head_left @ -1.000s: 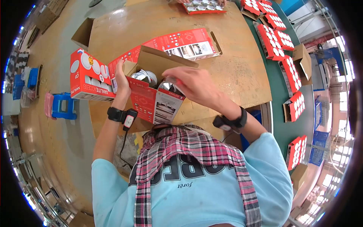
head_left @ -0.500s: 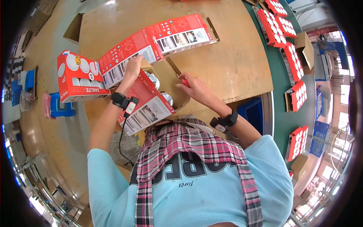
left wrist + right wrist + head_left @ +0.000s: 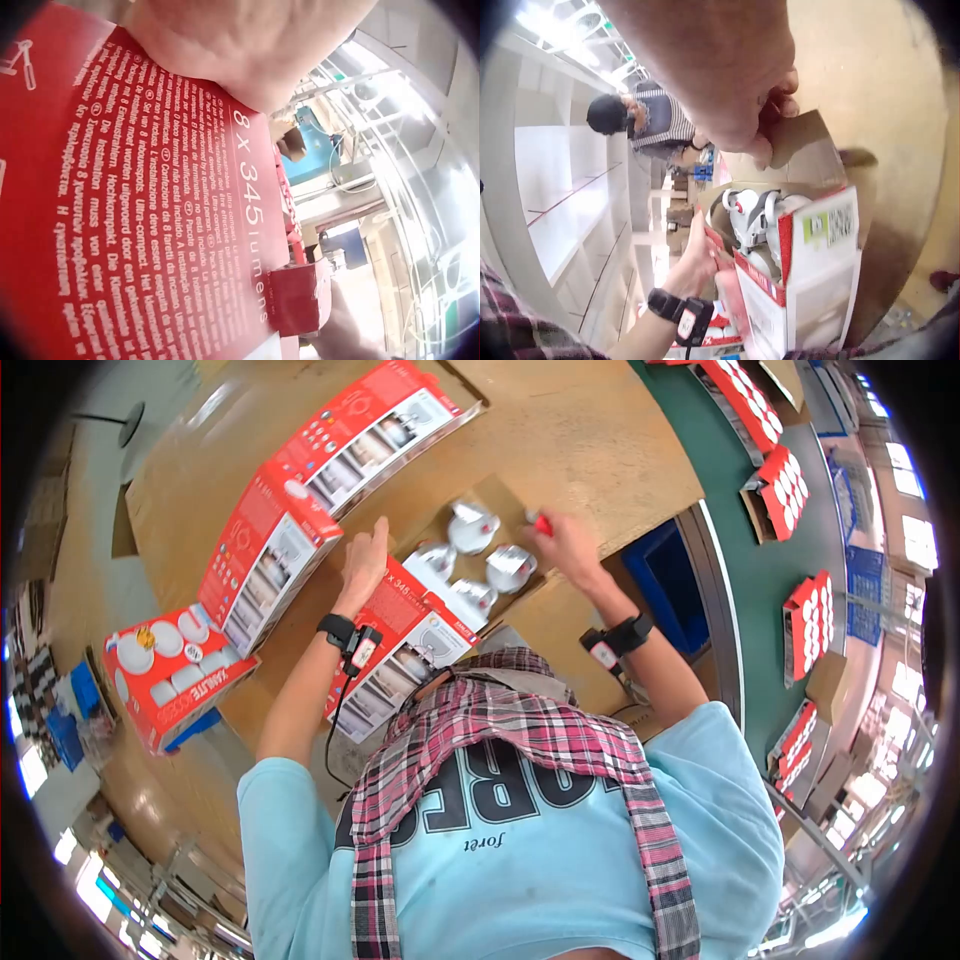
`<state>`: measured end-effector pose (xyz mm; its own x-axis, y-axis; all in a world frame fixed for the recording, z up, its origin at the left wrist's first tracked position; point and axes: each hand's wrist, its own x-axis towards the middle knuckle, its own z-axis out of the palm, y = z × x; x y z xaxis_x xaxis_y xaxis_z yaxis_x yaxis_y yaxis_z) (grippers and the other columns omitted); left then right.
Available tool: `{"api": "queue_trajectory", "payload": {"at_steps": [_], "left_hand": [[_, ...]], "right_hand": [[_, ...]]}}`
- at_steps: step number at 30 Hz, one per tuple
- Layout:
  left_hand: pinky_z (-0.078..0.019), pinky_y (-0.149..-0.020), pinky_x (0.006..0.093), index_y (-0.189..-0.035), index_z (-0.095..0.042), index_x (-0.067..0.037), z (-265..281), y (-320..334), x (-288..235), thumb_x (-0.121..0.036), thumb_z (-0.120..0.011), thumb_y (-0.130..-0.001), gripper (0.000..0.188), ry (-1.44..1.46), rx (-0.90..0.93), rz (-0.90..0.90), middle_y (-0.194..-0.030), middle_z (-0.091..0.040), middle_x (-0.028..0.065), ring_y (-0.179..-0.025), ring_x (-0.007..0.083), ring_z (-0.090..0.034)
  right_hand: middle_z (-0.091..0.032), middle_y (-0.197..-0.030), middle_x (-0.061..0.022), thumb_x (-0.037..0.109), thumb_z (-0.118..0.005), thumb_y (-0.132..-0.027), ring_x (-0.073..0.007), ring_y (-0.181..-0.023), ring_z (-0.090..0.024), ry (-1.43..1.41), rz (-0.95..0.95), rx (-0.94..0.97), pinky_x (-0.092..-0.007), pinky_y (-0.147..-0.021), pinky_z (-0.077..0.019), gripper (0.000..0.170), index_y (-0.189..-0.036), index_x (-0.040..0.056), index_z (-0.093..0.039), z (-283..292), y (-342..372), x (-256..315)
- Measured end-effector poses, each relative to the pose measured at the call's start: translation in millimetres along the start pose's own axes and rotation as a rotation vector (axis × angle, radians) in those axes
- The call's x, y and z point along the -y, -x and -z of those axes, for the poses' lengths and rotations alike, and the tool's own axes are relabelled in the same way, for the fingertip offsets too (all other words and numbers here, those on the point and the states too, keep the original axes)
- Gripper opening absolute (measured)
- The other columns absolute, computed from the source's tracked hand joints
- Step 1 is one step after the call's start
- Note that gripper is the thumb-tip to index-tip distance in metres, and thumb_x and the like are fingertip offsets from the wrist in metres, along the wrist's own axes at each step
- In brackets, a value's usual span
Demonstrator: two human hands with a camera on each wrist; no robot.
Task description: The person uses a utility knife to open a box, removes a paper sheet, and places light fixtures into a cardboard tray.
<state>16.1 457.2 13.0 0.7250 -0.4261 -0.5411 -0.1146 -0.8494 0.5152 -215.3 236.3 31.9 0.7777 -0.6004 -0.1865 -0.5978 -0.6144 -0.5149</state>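
An open red carton (image 3: 405, 622) stands tilted in front of the person, with several silver spotlights (image 3: 511, 568) inside. The left hand (image 3: 364, 568) grips its left side, fingers pointing away from the body; the left wrist view has this hand (image 3: 247, 45) against the red printed panel. Beyond the carton's right edge, the right hand (image 3: 572, 548) has curled fingers round a small red object (image 3: 543, 524). In the right wrist view the right hand's fingertips meet the raised brown flap (image 3: 808, 150), above the white and silver lamps (image 3: 759, 225).
Two joined red cartons (image 3: 268, 560) and a red-and-white pack (image 3: 172, 675) lie left on the wooden table (image 3: 570, 440). A green surface (image 3: 750, 610) with more packs runs along the right, past a blue crate (image 3: 668, 585). Another person (image 3: 656, 120) stands further off.
The right hand has left the lamps for the carton's right flap, keeping the red object. The carton has tilted, its inside now facing up, with more lamps visible. The head view has shifted.
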Motion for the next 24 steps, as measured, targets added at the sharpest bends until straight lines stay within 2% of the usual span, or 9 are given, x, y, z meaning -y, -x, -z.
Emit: {"api": "queue_trajectory", "payload": {"at_steps": [6,9,12,15,19,20,23,24], "left_hand": [[-0.0422,-0.092,0.0493,-0.096,-0.066,0.009,-23,-27,-42,-0.062,-0.031,-0.089,0.079,-0.089,-0.004,-0.005,-0.103,-0.061,0.0338,-0.105,0.0465,-0.057],[-0.0422,-0.092,0.0496,-0.100,-0.065,0.009,-33,-40,-75,-0.062,-0.031,-0.089,0.080,-0.122,-0.049,-0.016,-0.106,-0.060,0.0337,-0.106,0.0467,-0.056],[-0.0416,-0.093,0.0502,-0.105,-0.064,0.009,-42,-60,-63,-0.063,-0.030,-0.089,0.081,-0.140,0.018,0.032,-0.109,-0.059,0.0337,-0.108,0.0460,-0.056],[-0.0393,-0.094,0.0497,-0.102,-0.063,0.011,-43,-57,-63,-0.068,-0.028,-0.087,0.088,-0.129,-0.032,0.088,-0.106,-0.058,0.0365,-0.106,0.0477,-0.055],[-0.0407,-0.094,0.0512,-0.108,-0.063,0.007,-40,-57,-77,-0.065,-0.029,-0.089,0.083,-0.219,-0.032,0.105,-0.112,-0.058,0.0333,-0.110,0.0459,-0.054],[-0.0406,-0.094,0.0512,-0.108,-0.063,0.007,-40,-59,-79,-0.066,-0.029,-0.089,0.083,-0.230,-0.038,0.107,-0.112,-0.058,0.0330,-0.110,0.0459,-0.054],[-0.0398,-0.094,0.0514,-0.109,-0.063,0.006,-36,-62,-89,-0.066,-0.028,-0.088,0.083,-0.235,-0.031,0.100,-0.113,-0.058,0.0326,-0.109,0.0458,-0.054],[-0.0396,-0.094,0.0514,-0.109,-0.063,0.006,-35,-65,-92,-0.066,-0.028,-0.088,0.083,-0.229,-0.026,0.099,-0.113,-0.058,0.0327,-0.109,0.0458,-0.054]], "right_hand": [[-0.063,-0.078,-0.0166,0.041,-0.063,-0.082,-0.0366,-0.079,-0.061,0.092,-0.113,-0.122,-0.0455,-0.063,-0.0460,0.033,-0.085,0.0077,-0.060,57,-62,-90],[-0.066,-0.086,-0.0145,0.039,-0.063,-0.081,-0.0347,-0.087,-0.063,0.163,-0.155,-0.143,-0.0472,-0.067,-0.0482,0.028,-0.091,0.0122,-0.062,66,-92,-116],[-0.067,-0.090,-0.0143,0.039,-0.062,-0.083,-0.0355,-0.089,-0.063,0.257,-0.237,-0.188,-0.0489,-0.070,-0.0481,0.028,-0.095,0.0130,-0.062,83,-129,-153],[-0.066,-0.094,-0.0147,0.037,-0.061,-0.084,-0.0360,-0.090,-0.063,0.341,-0.302,-0.241,-0.0492,-0.071,-0.0484,0.028,-0.098,0.0132,-0.062,113,-151,-195],[-0.067,-0.095,-0.0149,0.034,-0.061,-0.084,-0.0356,-0.090,-0.063,0.400,-0.329,-0.312,-0.0487,-0.072,-0.0490,0.026,-0.100,0.0126,-0.060,144,-181,-237],[-0.064,-0.099,-0.0150,0.029,-0.059,-0.085,-0.0365,-0.089,-0.063,0.387,-0.369,-0.279,-0.0477,-0.072,-0.0496,0.022,-0.099,0.0120,-0.060,150,-191,-245],[-0.059,-0.102,-0.0151,0.025,-0.056,-0.087,-0.0373,-0.086,-0.063,0.310,-0.197,-0.609,-0.0469,-0.072,-0.0502,0.020,-0.100,0.0123,-0.061,161,-197,-226],[-0.054,-0.102,-0.0147,0.024,-0.052,-0.088,-0.0369,-0.086,-0.063,0.281,-0.143,-0.581,-0.0457,-0.071,-0.0509,0.019,-0.098,0.0117,-0.062,158,-197,-219]]}}
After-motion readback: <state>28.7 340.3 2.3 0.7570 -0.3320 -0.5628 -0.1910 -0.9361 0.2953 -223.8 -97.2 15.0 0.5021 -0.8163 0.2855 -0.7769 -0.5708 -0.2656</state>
